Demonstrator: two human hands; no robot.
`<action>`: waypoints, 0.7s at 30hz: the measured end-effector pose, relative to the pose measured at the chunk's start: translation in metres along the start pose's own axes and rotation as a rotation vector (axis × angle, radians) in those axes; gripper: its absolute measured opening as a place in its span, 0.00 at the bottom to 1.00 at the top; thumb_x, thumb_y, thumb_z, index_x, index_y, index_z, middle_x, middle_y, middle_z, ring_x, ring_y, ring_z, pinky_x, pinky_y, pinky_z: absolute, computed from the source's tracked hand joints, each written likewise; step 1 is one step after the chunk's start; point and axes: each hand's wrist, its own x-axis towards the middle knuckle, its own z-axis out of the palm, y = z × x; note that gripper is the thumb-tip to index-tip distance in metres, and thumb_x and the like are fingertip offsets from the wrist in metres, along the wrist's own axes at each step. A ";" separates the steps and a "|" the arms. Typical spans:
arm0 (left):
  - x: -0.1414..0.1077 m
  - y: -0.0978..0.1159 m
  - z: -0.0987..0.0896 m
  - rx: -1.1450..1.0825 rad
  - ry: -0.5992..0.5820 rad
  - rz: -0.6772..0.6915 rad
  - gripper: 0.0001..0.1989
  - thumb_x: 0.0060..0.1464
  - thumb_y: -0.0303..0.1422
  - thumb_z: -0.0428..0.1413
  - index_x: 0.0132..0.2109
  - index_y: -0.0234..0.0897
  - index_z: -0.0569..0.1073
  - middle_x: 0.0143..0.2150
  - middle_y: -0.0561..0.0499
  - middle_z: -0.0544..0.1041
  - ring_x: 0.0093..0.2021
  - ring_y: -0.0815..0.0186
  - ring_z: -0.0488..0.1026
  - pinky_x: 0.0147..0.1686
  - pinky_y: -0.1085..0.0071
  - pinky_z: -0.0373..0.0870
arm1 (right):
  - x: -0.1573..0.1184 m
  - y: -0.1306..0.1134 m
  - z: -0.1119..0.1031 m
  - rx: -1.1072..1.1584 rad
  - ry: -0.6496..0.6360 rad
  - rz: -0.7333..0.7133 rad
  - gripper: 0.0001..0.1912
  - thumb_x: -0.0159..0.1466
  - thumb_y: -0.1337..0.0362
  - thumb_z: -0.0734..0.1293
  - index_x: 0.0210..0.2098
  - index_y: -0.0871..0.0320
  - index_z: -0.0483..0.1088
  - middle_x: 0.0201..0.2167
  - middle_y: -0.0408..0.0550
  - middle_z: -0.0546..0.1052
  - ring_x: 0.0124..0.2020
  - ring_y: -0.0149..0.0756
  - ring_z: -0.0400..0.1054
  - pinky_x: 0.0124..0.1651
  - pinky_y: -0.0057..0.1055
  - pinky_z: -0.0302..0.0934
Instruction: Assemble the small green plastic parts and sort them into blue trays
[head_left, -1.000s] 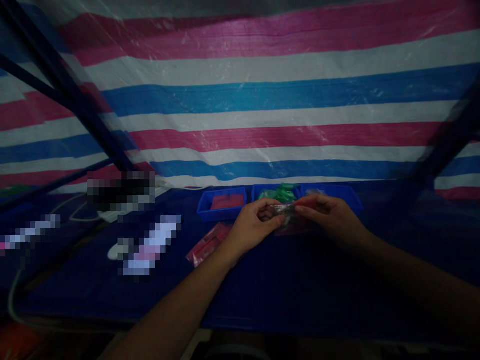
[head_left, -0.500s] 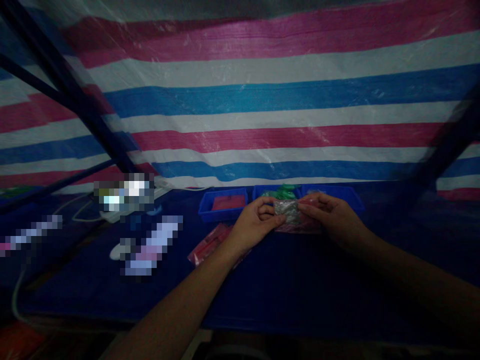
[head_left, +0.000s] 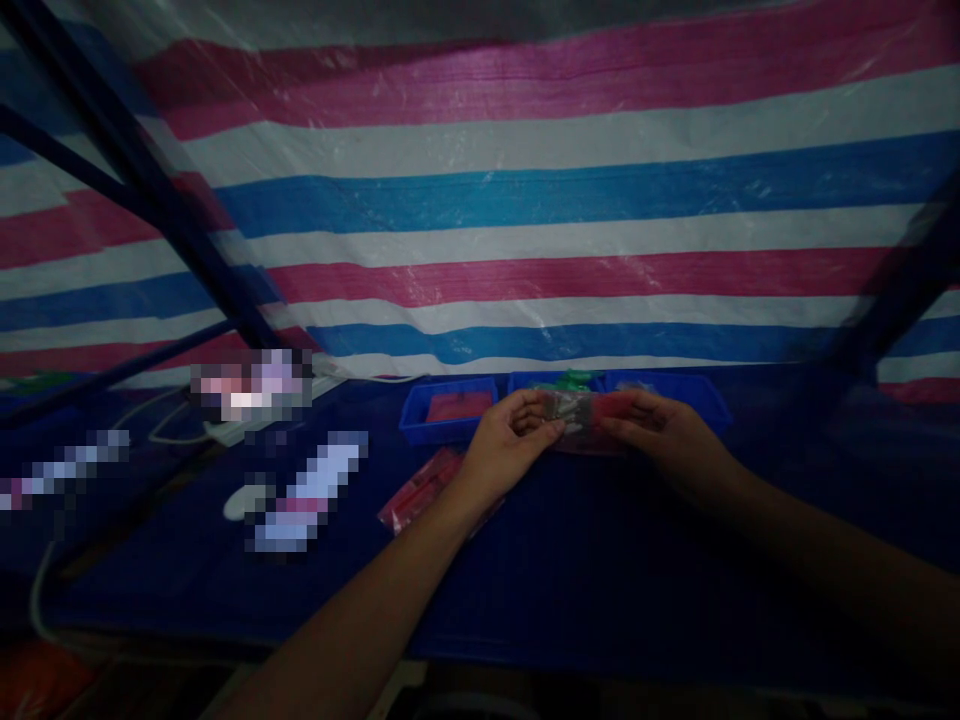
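Note:
A clear plastic bag [head_left: 576, 412] with something reddish in it is stretched between my two hands, in front of the blue bins. My left hand [head_left: 511, 440] pinches its left end between thumb and fingers. At the other end, my right hand [head_left: 664, 430] grips the bag, its fingertips over the reddish part. Several red items in clear bags [head_left: 424, 490] lie on the table beside my left forearm. Just behind my hands, green packets [head_left: 574, 380] show above the middle blue bin [head_left: 519, 382]. The bag's exact contents are too dim to make out.
The left blue bin [head_left: 411, 428] holds flat red pieces [head_left: 459, 405]. Farther right is another blue bin [head_left: 705, 390]. On the left of the blue table [head_left: 600, 590] are a white oval object [head_left: 246, 502], blurred-out items and a white cable [head_left: 37, 590]. A striped sheet [head_left: 525, 200] hangs behind.
The bag between my hands has tilted and now looks more see-through, with less silvery glare. Both hands stay nearly in place and keep their hold.

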 end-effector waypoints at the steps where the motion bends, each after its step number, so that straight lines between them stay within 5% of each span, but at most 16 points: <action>1: 0.000 0.001 0.000 0.002 -0.005 0.009 0.17 0.52 0.29 0.68 0.49 0.34 0.76 0.42 0.48 0.80 0.41 0.67 0.78 0.49 0.67 0.73 | 0.000 -0.001 -0.001 -0.021 0.002 -0.018 0.14 0.60 0.61 0.76 0.46 0.52 0.79 0.46 0.47 0.84 0.46 0.43 0.80 0.55 0.45 0.73; 14: -0.003 0.003 -0.007 0.179 -0.014 0.107 0.11 0.56 0.29 0.64 0.47 0.37 0.79 0.46 0.46 0.82 0.46 0.61 0.80 0.55 0.59 0.73 | -0.003 -0.004 -0.007 -0.275 0.073 -0.206 0.08 0.63 0.61 0.73 0.42 0.51 0.81 0.43 0.46 0.85 0.45 0.43 0.80 0.54 0.43 0.71; 21: -0.005 0.014 -0.011 0.422 -0.025 0.372 0.08 0.58 0.26 0.63 0.44 0.41 0.82 0.53 0.46 0.78 0.56 0.59 0.74 0.61 0.56 0.66 | -0.004 -0.008 -0.006 -0.316 0.096 -0.242 0.09 0.63 0.62 0.71 0.42 0.51 0.82 0.47 0.47 0.85 0.49 0.46 0.79 0.59 0.47 0.68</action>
